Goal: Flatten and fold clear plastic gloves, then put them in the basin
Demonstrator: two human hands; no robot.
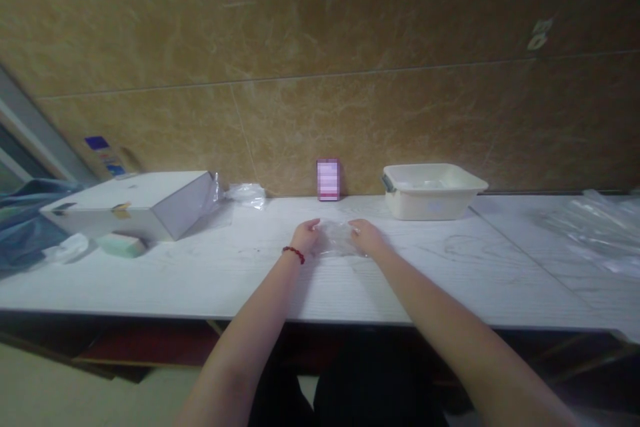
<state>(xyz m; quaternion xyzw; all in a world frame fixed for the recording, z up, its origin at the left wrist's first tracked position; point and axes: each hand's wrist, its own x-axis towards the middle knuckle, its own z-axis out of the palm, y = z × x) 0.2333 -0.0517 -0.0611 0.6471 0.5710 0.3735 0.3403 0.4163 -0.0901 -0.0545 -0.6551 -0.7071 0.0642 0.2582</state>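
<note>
In the head view, one piece of clear plastic film lies flat on the white, wood-patterned table, between the two hands; it is thin, shiny and slightly wrinkled, and through it the table can be seen. The left hand has its fingers nearly closed, pinching the near-left edge, and the right hand pinches the opposite edge in the same manner. Counted on the table, there are one upright phone, one cream tub, one white box and one pale green sponge.
</note>
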